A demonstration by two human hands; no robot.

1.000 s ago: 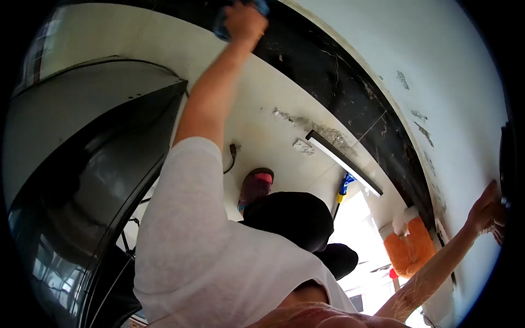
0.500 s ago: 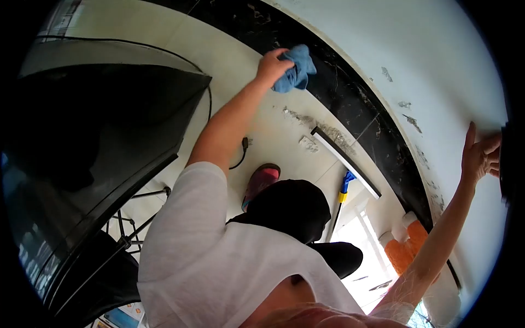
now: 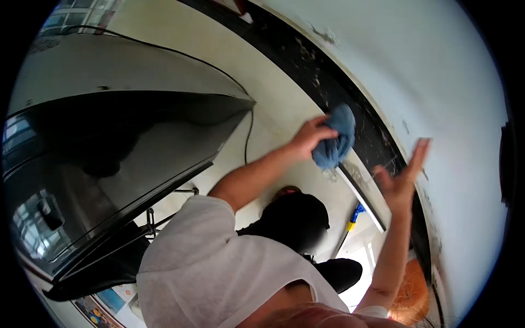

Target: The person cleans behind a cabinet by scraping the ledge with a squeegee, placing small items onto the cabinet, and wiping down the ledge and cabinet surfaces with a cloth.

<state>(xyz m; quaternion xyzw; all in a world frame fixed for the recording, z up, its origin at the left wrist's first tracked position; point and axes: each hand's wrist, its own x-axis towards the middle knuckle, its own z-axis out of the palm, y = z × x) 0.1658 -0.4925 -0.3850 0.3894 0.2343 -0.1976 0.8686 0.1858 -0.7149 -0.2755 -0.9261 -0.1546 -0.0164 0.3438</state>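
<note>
A crumpled blue cloth [image 3: 340, 136] is gripped in my left hand [image 3: 310, 136], whose fingers close on its near side. The cloth is in front of the black marble baseboard [image 3: 314, 68]; whether they touch I cannot tell. My right hand [image 3: 400, 183] is raised by the pale wall [image 3: 426, 82], empty, with its fingers stretched apart and a little blurred. Below the hands, a floor squeegee [image 3: 363, 199] with a blue and yellow joint lies along the baseboard.
At the left stands a large glossy black panel [image 3: 126, 147] with thin legs below it. A black cable [image 3: 180, 54] runs along the floor behind it. An orange object [image 3: 411, 295] sits under my right forearm. The wall's paint is chipped low down.
My left hand has moved right and closer to me with the cloth. My right hand has come off the wall's far right side and swung inward. The view has shifted too.
</note>
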